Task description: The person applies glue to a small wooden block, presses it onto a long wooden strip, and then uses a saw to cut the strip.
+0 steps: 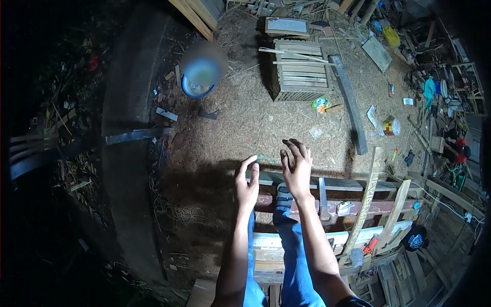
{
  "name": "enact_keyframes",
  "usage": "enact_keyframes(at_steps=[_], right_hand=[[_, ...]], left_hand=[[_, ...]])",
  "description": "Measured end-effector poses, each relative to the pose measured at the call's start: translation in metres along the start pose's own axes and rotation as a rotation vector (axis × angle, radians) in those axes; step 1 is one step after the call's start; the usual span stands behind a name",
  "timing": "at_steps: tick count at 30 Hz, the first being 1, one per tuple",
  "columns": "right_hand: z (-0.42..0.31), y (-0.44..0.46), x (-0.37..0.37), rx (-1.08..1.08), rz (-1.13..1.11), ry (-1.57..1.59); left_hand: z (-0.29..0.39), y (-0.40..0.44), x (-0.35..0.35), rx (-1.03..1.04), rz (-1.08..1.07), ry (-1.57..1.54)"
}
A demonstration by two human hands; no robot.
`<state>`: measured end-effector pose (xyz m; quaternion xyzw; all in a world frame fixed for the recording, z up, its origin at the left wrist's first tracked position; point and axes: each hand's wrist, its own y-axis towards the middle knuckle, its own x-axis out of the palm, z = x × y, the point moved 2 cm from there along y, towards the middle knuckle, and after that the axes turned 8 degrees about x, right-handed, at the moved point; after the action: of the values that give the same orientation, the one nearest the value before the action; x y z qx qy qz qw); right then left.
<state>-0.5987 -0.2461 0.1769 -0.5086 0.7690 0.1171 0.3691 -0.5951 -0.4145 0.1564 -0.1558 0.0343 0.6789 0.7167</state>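
Observation:
Both of my hands reach forward over the ground, apart from each other. My left hand [247,185] has its thumb and fingers curved and apart, with nothing seen between them. To its right, my right hand [296,169] is spread with bent, darkened fingertips and holds nothing. A thin green string [268,158] shows between the two hands; whether it touches either cannot be told. Below them is a wooden frame with a reddish-brown beam [353,207]. A handsaw [323,199] lies across the frame, right of my right wrist.
A slatted wooden crate [302,77] stands ahead, beside a long dark beam [349,105]. A blue basin [198,89] is at the upper left. Upright boards [364,197] rise at the right, near a red-handled tool [371,245]. A yellow bucket [392,127] lies farther right.

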Motion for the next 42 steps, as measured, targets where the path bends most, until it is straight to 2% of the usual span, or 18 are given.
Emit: enact_keyframes(at_steps=[6,7,10,16,20,24,26,27,29,30,31,32,33,34,36,38,40,42], right_hand=[[-0.026,0.04,0.018,0.019,0.064,0.016],[-0.026,0.045,0.022,0.03,0.067,0.017],[-0.029,0.078,0.043,0.079,0.071,0.027],[-0.055,0.14,0.054,0.164,0.118,0.07],[-0.038,0.209,0.042,0.174,0.207,0.054],[0.019,0.268,0.017,0.238,0.309,0.08],[0.07,0.31,0.039,0.262,0.381,0.051],[0.103,0.339,0.061,0.253,0.448,0.06],[0.182,0.412,0.136,0.358,0.546,0.128],[0.222,0.458,0.186,0.39,0.62,0.196],[0.248,0.491,0.228,0.506,0.615,0.296],[0.262,0.54,0.257,0.485,0.641,0.315],[0.277,0.573,0.289,0.535,0.685,0.244],[0.287,0.581,0.327,0.625,0.697,0.169],[0.315,0.623,0.38,0.654,0.804,0.114],[0.316,0.647,0.405,0.782,0.827,0.149],[0.32,0.658,0.43,0.832,0.897,0.026],[0.328,0.657,0.443,0.841,0.906,0.244]], left_hand=[[-0.007,0.062,-0.01,0.043,-0.072,0.03],[-0.007,0.073,-0.01,-0.009,-0.085,-0.08],[-0.007,0.118,-0.018,0.099,-0.11,0.009],[0.011,0.208,-0.027,0.144,-0.196,0.014],[-0.003,0.3,0.01,0.184,-0.257,0.009],[-0.018,0.407,0.075,0.289,-0.441,0.028],[-0.072,0.474,0.127,0.288,-0.509,0.008],[-0.084,0.51,0.165,0.382,-0.492,-0.003],[-0.149,0.578,0.226,0.404,-0.497,-0.03],[-0.212,0.622,0.267,0.474,-0.492,-0.034],[-0.256,0.639,0.286,0.464,-0.521,0.016],[-0.278,0.679,0.32,0.501,-0.532,0.054],[-0.279,0.713,0.346,0.701,-0.553,0.118],[-0.288,0.721,0.35,0.862,-0.588,0.202],[-0.348,0.758,0.386,0.696,-0.722,0.17],[-0.374,0.775,0.397,0.777,-0.866,0.365],[-0.396,0.775,0.398,0.909,-0.88,0.457],[-0.39,0.768,0.395,0.894,-0.978,0.62]])
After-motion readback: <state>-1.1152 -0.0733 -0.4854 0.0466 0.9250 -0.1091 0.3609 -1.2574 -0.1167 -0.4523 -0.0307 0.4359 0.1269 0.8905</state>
